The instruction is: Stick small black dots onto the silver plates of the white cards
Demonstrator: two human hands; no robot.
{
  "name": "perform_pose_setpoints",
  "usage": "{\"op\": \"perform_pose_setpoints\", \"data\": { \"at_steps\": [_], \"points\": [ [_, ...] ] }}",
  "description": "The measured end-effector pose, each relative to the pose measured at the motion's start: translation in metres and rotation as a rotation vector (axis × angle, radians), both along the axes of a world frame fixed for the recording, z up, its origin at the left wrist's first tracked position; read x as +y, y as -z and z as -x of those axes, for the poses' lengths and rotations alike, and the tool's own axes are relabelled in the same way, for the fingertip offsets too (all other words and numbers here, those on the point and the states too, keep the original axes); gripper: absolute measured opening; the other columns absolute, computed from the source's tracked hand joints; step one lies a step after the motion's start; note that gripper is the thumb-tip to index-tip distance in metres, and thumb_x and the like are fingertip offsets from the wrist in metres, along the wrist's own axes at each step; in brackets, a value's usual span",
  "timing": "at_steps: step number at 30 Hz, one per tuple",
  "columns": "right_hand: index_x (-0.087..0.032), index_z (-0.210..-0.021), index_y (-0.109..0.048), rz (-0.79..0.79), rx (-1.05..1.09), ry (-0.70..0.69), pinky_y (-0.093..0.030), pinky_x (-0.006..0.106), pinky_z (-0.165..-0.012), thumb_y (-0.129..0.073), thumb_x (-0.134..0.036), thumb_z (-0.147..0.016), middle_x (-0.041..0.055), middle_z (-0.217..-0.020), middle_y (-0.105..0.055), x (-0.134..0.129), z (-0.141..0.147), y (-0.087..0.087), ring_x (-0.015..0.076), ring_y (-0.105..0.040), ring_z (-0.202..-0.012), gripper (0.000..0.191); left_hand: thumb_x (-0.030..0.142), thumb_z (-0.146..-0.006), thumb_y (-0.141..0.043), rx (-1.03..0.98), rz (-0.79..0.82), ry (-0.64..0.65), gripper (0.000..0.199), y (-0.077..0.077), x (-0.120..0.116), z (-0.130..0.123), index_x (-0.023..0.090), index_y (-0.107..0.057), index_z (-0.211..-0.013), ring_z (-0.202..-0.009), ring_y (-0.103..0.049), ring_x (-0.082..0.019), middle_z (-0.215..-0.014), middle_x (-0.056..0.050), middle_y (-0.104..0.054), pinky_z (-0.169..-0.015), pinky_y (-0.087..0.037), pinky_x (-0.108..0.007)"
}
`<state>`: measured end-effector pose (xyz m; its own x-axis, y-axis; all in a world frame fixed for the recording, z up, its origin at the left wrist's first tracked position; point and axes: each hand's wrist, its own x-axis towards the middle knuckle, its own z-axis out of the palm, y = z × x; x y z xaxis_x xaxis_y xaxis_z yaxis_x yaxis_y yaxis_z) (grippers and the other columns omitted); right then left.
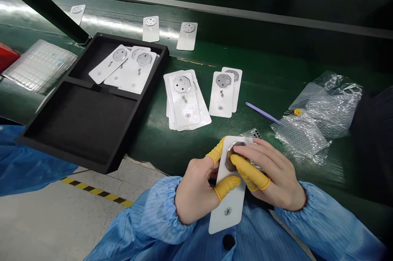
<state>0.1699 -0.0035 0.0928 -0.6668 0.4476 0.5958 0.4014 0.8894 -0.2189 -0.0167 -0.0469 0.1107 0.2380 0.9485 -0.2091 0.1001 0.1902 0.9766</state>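
A white phone back cover [229,205] with a silver octagonal camera ring [231,158] is held tilted close to my body. My left hand [199,187] grips its left edge, thumb across the front, with yellow finger cots on. On the ring rest the fingers of my right hand [270,169], also in yellow cots and closed together at the cover's upper right. Whether they pinch anything small is hidden. Behind the cover a bit of clear bubble wrap [253,133] shows. A stack of similar covers [186,107] and an overlapping pair [221,99] lie beyond my hands.
To the left stands a black two-compartment tray [82,119], several covers [135,72] in its far half. Purple tweezers [264,114] lie beside bubble-wrap bags [319,117] and a yellow finger cot [297,112]. Single covers [187,36] sit on the green belt. A blue sleeve [33,166] shows at left.
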Motion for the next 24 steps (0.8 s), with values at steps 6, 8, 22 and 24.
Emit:
{"op": "perform_pose_setpoints", "data": {
  "at_steps": [6,8,22,24],
  "points": [
    [-0.015,-0.124,-0.053,0.11,-0.07,0.082,-0.049,0.053,-0.094,-0.045,-0.021,-0.087,0.0178,-0.134,-0.05,-0.011,-0.002,0.005,0.032,-0.047,-0.124,0.039,0.021,-0.081,-0.062,0.062,-0.08,-0.038,0.01,0.001,0.001,-0.001,0.015,-0.063,-0.089,-0.079,-0.071,-0.027,-0.086,-0.011,-0.072,-0.068,-0.06,-0.035],
    [-0.015,-0.13,-0.049,0.142,-0.07,0.088,-0.049,0.054,-0.094,-0.045,-0.02,-0.087,0.018,-0.14,-0.044,-0.014,-0.002,0.004,0.0331,-0.045,-0.126,0.043,0.02,-0.08,-0.062,0.092,-0.094,-0.016,0.005,0.001,0.001,0.0,0.016,-0.063,-0.083,-0.077,-0.071,-0.027,-0.082,-0.01,-0.072,-0.063,-0.059,-0.032],
    [-0.022,-0.142,-0.036,0.502,0.27,0.13,-0.038,0.056,-0.107,-0.048,-0.014,-0.087,0.0106,-0.152,-0.027,-0.024,-0.003,0.025,0.0321,-0.033,-0.137,0.057,0.019,-0.081,-0.066,-0.431,0.178,-0.065,0.049,0.014,0.007,-0.006,0.018,-0.047,-0.126,-0.077,-0.071,-0.022,-0.088,-0.008,-0.073,-0.067,-0.058,-0.03],
    [-0.027,-0.143,-0.034,0.69,0.453,0.266,-0.041,0.053,-0.106,-0.053,-0.015,-0.087,0.008,-0.15,-0.033,-0.027,0.0,0.026,0.0299,-0.038,-0.135,0.061,0.019,-0.08,-0.068,-0.53,0.2,-0.097,0.047,0.013,0.011,-0.007,0.018,-0.049,-0.124,-0.078,-0.07,-0.021,-0.093,-0.009,-0.072,-0.068,-0.058,-0.029]
  ]
}}
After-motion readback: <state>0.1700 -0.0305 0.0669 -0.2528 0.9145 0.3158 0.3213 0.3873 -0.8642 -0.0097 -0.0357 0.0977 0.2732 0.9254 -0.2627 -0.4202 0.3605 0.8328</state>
